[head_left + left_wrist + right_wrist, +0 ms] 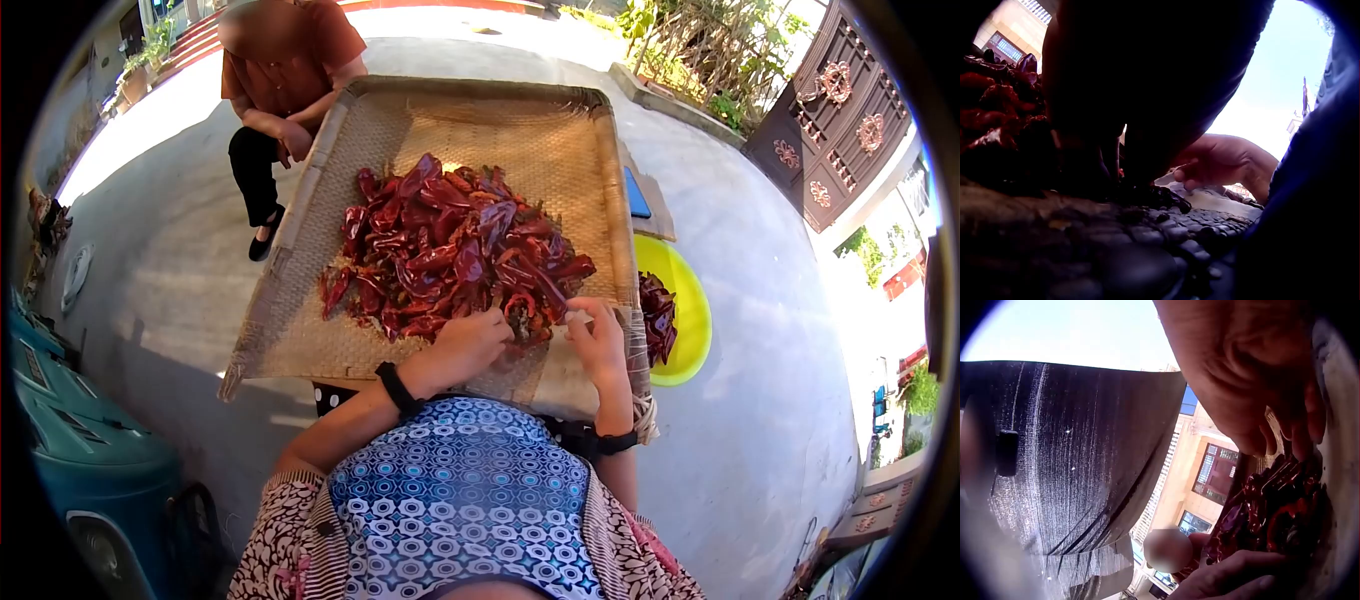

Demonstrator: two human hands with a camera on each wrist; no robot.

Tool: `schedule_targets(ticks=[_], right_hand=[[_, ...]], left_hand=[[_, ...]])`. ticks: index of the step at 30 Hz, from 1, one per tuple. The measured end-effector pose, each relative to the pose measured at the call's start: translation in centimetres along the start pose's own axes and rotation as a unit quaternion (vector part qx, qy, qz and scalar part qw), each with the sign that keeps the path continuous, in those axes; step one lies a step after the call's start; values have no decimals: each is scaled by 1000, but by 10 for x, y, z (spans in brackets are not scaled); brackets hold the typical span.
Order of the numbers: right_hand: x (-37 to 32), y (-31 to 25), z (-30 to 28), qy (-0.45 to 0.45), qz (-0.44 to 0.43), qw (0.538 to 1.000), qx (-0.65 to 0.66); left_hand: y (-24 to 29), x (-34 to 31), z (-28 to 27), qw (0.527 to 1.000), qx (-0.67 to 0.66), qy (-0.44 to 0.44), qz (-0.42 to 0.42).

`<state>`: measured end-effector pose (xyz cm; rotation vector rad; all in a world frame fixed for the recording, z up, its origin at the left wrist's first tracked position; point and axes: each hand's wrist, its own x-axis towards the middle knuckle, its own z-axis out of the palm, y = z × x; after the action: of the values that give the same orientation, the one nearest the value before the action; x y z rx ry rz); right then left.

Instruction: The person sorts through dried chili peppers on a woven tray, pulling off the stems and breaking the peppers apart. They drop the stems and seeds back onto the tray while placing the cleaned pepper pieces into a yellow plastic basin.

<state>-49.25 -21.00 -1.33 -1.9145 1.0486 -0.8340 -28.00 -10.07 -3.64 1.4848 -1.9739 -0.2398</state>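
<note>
Shiny dried red chili peppers (pixel 430 240) lie heaped on a woven tray (pixel 400 125) with a raised rim. At the near edge of the heap, my left hand (pixel 462 350) has its fingers curled down and pinches at a pepper; its fingers look dark in the left wrist view. My right hand (pixel 600 345) is just to its right, its bent fingertips close beside the end of a long pepper (pixel 535 285). From the right wrist view, the fingers of this hand hang over the red peppers (pixel 1272 506). I cannot tell if they hold one.
A yellow basin (pixel 690 330) with more peppers stands right of the tray, near a blue flat object (pixel 636 195). A seated person (pixel 290 70) is beyond the tray's left side. A teal machine (pixel 90 470) stands at the lower left on the concrete ground (pixel 170 260).
</note>
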Motion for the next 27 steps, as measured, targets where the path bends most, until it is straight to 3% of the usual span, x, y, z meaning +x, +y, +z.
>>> schedule_targets(ticks=[2,5,8,11,14,20,24,27], right_hand=[[-1,-9,12,7,-93,983,-156],[1,-9,22,22,-89,960,-265],[1,-12,21,8,-20,982,-188],[1,-6,17,78,-4,980,-185],[-2,4,15,137,21,989,-49],[-22,-43,12,-43,-32,998,16],[-24,-41,14,-142,20,973,181],[-21,-27,10,-187,53,951,241]], left_hand=[[1,1,0,1000,2,-5,-5],[0,1,2,1000,26,-9,2],[-1,0,3,999,34,-5,8],[3,0,-3,1000,9,-15,-24],[18,5,-15,995,-63,13,-70],[23,7,-19,996,-40,6,-81],[13,5,-7,994,-94,-24,-44],[19,7,-16,982,-117,-141,-46]])
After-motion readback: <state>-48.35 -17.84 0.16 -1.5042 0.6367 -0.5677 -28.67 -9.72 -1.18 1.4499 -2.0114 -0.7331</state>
